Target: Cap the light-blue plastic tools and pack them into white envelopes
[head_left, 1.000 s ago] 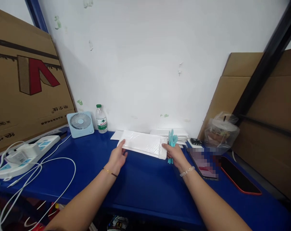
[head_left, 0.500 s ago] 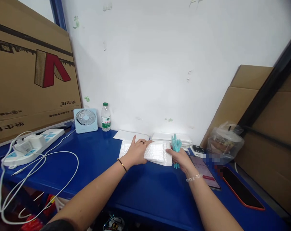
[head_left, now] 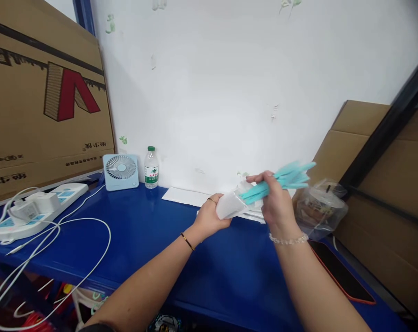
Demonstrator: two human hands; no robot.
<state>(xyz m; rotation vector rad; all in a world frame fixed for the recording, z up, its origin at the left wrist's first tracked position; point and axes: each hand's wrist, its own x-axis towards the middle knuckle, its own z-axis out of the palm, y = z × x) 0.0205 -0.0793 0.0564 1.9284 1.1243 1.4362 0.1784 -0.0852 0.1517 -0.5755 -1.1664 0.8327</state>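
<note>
My left hand is closed around a white bubble-wrap bag, lifted and tilted above the blue table. A bundle of thin teal plastic pieces is gripped in my right hand. The lower left end of the bundle is at the bag's right end; whether it is inside the opening I cannot tell. Its upper right end is blurred by motion. Behind the hands, flat white sheets or bags lie against the wall, partly hidden.
The blue table holds a light-blue fan, a water bottle and a white power strip with looped cables. To the right are a phone with an orange edge, a plastic-wrapped container and cardboard.
The white bag has been raised and tilted in my left hand. My right hand has let go of the bag's edge and swung the teal bundle from upright to slanting toward the bag's end.
</note>
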